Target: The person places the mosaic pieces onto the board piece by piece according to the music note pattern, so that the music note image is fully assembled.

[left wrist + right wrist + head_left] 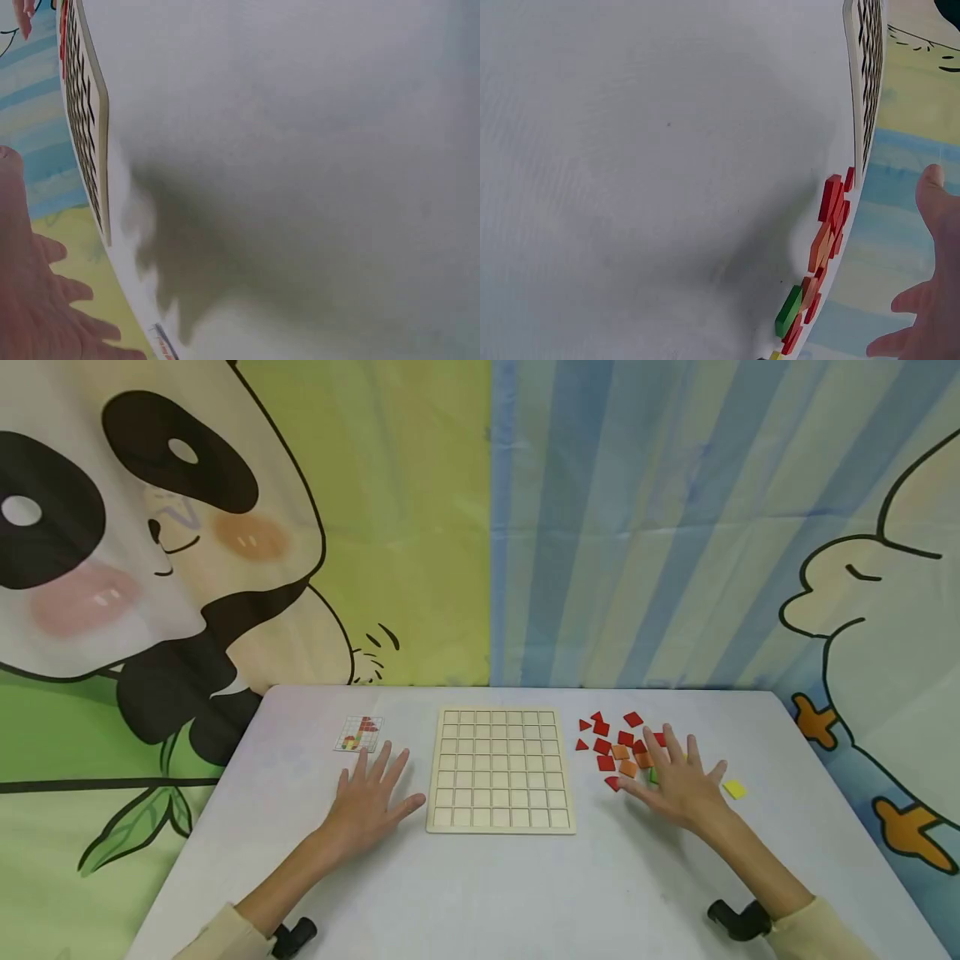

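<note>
My left hand (367,806) hovers with spread, straight fingers between a small pattern card (359,733) and a pale wooden grid board (501,770). Its shadow falls on the table in the left wrist view. My right hand (681,785), fingers likewise spread, hangs over the right side of a group of flat coloured pieces. Red squares and triangles, orange squares (627,768) and a green piece (788,310) make up that group, partly hidden by the hand in the head view. A yellow piece (734,789) lies just right of the right hand. Neither hand holds anything.
Everything lies on a white table (502,893), with the grid board in the middle. Behind the table hang a curtain with a panda (172,527) and a blue striped one (637,527). Black wrist mounts (738,920) stick out by both sleeves.
</note>
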`<state>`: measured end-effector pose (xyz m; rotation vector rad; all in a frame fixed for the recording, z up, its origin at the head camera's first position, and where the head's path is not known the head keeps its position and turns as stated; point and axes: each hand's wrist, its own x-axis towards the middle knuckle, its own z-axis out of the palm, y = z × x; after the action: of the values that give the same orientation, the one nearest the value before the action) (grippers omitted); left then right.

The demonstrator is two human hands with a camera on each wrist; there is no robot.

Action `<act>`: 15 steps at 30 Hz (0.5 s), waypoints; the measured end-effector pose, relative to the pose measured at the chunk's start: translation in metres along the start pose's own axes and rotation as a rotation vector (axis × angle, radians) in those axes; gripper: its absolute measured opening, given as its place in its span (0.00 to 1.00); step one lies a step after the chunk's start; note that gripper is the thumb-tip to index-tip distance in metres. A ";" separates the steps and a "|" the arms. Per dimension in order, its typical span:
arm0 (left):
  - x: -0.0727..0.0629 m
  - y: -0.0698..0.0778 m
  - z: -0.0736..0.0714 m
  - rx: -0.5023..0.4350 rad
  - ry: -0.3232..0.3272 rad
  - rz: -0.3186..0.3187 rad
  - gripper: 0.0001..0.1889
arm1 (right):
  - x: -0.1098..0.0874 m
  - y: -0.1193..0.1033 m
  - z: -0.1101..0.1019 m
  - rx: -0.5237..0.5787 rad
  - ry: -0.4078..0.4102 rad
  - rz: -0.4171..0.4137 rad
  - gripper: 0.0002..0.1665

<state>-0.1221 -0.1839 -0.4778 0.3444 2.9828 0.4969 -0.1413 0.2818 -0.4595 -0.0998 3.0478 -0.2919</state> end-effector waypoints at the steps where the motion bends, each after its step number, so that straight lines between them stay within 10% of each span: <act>1: 0.000 0.000 0.001 -0.022 -0.009 0.017 0.43 | 0.000 0.002 0.000 0.003 -0.001 -0.002 0.62; 15: 0.018 -0.012 0.013 -0.257 -0.126 0.226 0.43 | 0.023 0.016 0.001 0.269 -0.019 -0.225 0.48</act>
<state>-0.1405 -0.1863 -0.4945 0.6629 2.7287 0.8369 -0.1650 0.2952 -0.4647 -0.4258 2.9446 -0.7065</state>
